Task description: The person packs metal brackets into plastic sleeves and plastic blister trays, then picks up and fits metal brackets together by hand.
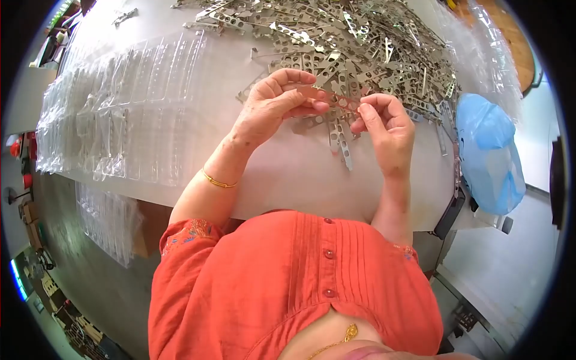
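My left hand (279,99) pinches one end of a thin perforated metal strip (343,102), thumb and fingers closed on it. The fingertips of my right hand (387,123) grip the strip's other end, so it stretches between both hands above the table. Round holes show along its middle; its ends are partly covered by my fingers. Just beyond lies a large heap of similar metal strips (360,48), with a few loose strips (342,144) lying on the tabletop under my hands.
Stacked clear plastic trays (126,114) cover the left of the white table (288,186). More clear trays (108,222) sit lower, beside the table's edge. A blue plastic bag (489,153) stands at the right edge, near clear plastic wrapping (486,54).
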A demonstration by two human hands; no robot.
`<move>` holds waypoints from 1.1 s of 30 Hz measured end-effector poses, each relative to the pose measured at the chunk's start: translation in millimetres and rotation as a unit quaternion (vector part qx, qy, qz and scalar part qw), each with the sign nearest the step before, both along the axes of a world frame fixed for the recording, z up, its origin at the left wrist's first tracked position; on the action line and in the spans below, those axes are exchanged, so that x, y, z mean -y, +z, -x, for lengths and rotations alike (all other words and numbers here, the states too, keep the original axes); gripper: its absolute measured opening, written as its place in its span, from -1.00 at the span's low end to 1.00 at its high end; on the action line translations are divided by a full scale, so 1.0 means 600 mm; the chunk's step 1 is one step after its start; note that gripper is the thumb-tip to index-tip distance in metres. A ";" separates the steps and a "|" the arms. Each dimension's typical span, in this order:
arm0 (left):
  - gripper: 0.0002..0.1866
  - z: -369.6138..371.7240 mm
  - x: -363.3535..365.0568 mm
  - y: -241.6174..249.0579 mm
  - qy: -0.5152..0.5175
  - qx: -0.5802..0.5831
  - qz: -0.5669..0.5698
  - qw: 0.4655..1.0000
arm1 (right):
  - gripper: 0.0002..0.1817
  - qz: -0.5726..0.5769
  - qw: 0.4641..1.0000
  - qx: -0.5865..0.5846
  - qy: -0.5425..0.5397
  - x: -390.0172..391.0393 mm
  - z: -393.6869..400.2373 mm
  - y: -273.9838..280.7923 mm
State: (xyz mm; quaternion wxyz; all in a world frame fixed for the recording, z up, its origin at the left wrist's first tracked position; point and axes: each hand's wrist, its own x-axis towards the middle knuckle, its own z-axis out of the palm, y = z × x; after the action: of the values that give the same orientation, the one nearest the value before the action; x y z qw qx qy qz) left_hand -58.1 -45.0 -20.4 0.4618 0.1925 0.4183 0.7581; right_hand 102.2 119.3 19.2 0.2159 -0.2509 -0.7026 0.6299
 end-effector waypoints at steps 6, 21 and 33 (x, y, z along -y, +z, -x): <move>-0.76 0.003 0.000 -0.007 0.020 0.021 -0.020 0.999 | -0.91 0.022 0.999 0.028 -0.034 0.004 0.001 -0.001; -0.79 0.020 0.012 -0.002 0.038 0.046 -0.004 0.998 | -0.71 -0.059 0.957 -0.127 0.255 0.001 -0.019 0.012; -0.84 0.016 0.014 -0.005 -0.047 0.041 -0.027 0.998 | -0.82 -0.083 0.932 -0.113 0.335 0.012 -0.016 0.019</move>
State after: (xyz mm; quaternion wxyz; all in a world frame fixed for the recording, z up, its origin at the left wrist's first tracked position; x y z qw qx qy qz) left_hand -67.7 -53.5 -23.6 0.5080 0.1928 0.3690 0.7540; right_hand 111.6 112.3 30.8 0.0904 0.0909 -0.7664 0.6294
